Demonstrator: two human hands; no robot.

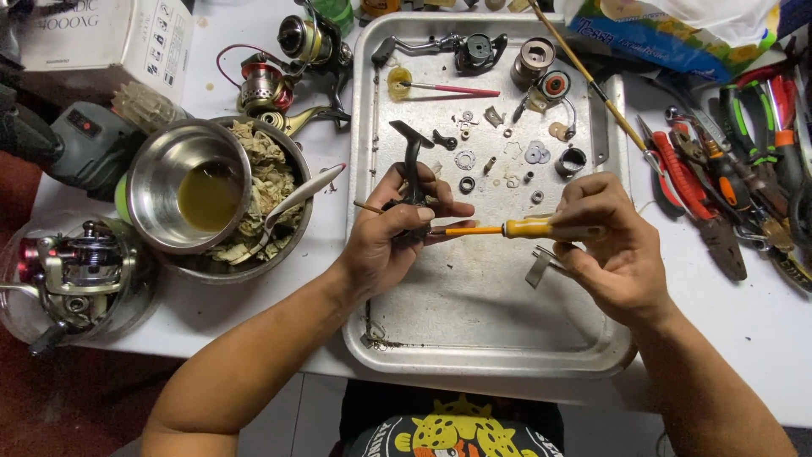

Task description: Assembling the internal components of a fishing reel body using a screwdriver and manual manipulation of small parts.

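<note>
My left hand (397, 222) grips a black fishing reel body (412, 169) above a metal tray (474, 338), its stem pointing up. My right hand (605, 241) holds a yellow-handled screwdriver (507, 229) level, its tip against the reel body at my left fingers. A thin brown stick (369, 206) pokes out beside my left thumb. Several small washers, rings and reel parts (507, 156) lie loose on the tray's far half.
A steel bowl of yellowish oil (199, 190) sits in a larger bowl with rags to the left. Reels (271, 85) lie at the back left and one (80, 267) in a clear tub. Pliers and cutters (727, 169) crowd the right side. A white box (110, 38) stands far left.
</note>
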